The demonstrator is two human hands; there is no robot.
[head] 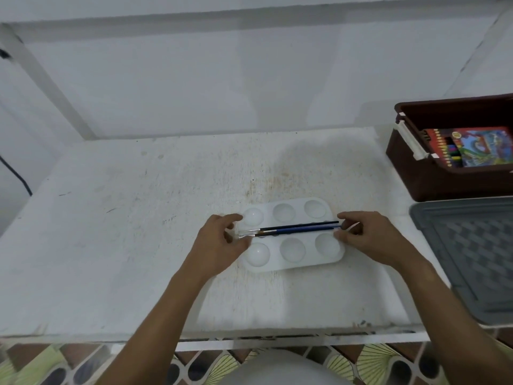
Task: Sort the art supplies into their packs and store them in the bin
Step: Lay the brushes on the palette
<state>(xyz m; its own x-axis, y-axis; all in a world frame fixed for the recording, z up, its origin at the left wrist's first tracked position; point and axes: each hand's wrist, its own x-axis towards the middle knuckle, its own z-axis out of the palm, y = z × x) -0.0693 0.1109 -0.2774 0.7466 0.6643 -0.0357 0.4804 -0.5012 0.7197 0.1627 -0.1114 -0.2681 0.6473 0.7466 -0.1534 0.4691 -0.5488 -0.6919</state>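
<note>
At the near middle of the white table, I see my left hand and right hand pinching opposite ends of the paintbrushes, which lie across a white six-well palette. I count two dark brushes and perhaps a third pale one, hard to separate. Far right, the brown bin, cut off by the frame, holds one crayon pack. Its grey lid lies nearer, also cropped.
</note>
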